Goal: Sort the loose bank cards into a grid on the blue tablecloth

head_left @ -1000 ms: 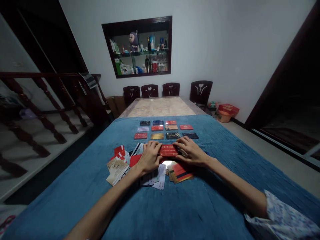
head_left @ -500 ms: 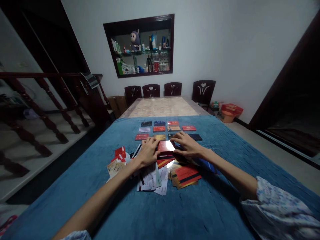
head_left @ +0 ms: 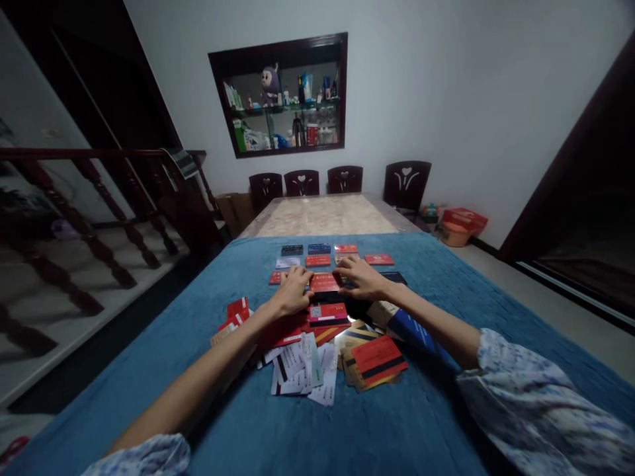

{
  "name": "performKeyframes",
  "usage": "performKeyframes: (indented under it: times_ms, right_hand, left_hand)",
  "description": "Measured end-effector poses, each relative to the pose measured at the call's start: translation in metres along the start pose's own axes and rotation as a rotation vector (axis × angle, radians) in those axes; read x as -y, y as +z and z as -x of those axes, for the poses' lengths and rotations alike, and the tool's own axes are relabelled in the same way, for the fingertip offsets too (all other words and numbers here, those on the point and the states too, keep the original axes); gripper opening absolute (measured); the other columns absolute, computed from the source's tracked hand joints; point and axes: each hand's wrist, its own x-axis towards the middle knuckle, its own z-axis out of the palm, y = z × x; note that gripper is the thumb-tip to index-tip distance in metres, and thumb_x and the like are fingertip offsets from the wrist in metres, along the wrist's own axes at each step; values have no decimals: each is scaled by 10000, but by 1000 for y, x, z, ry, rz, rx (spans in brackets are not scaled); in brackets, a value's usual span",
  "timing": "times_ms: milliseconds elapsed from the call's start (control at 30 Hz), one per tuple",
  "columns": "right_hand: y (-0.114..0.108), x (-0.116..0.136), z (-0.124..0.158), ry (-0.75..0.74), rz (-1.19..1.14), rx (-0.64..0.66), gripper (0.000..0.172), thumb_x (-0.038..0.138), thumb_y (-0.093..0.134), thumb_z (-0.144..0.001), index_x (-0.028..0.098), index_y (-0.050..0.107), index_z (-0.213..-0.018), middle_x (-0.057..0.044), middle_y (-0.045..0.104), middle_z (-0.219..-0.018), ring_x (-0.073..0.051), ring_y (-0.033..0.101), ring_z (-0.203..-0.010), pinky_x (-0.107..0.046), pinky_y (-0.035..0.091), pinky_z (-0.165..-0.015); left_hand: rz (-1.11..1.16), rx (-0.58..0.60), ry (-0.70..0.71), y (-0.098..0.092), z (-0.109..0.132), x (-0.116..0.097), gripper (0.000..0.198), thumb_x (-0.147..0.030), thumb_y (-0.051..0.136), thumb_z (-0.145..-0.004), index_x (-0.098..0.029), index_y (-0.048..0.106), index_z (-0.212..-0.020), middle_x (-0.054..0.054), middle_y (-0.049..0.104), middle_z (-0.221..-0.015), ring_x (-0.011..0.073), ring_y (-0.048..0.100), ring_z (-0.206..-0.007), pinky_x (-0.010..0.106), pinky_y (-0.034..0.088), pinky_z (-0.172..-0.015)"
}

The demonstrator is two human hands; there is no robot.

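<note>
Between my hands is a stack of red cards (head_left: 325, 283), held at its two short ends. My left hand (head_left: 294, 291) grips the left end and my right hand (head_left: 364, 279) the right end. Just nearer to me lies a pink-red card (head_left: 328, 313) with a square code on it. Below it spread loose piles: white cards (head_left: 292, 367), an orange-red card (head_left: 380, 359) on gold ones, and red cards (head_left: 237, 309) at the left. Past my hands stand rows of small card stacks, among them a dark blue stack (head_left: 319, 249) and a red stack (head_left: 378, 260).
A blue cloth (head_left: 198, 370) covers the near part of the table, and a marble-patterned top (head_left: 327, 215) shows beyond it. Dark wooden chairs (head_left: 407, 185) stand around the far end. A wooden railing (head_left: 89, 218) runs along the left. An orange bucket (head_left: 456, 231) is on the floor at the right.
Both my hands have moved the red stack away from me, towards the rows. The pink-red card with the square code, mostly covered before, now shows on the loose cards.
</note>
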Motion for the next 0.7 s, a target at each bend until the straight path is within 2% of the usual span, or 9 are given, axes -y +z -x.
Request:
performKeyframes:
  times_ms: [100, 367, 700]
  right_hand:
    - [-3, -1, -10, 65, 42, 51, 425, 385, 692, -810, 204, 652, -1192, -139, 565, -1206, -304, 455, -1120, -462, 400, -914]
    - [-13, -3, -30, 165, 109, 145, 330, 355, 653, -829, 206, 662, -1123, -141, 565, -1242, -321, 422, -1176, -442, 387, -914]
    - [-4, -21, -58, 243, 172, 206, 280, 292, 579, -831, 201, 657, -1084, -162, 571, -1236, -327, 446, -1137, -444, 429, -860]
  left_hand:
    - [-32, 4, -8, 0, -10, 6, 384, -190, 581, -806, -188, 591, -1189, 122, 567, -1229, 306, 447, -1193, 498, 369, -975]
    - [-100, 23, -25, 4, -36, 18, 370, -201, 575, -808, -199, 592, -1178, 120, 565, -1243, 308, 441, -1191, 497, 351, -976]
    - [-134, 58, -81, 10, -72, 32, 404, -202, 543, -802, -219, 578, -1204, 125, 544, -1271, 316, 419, -1199, 500, 362, -945]
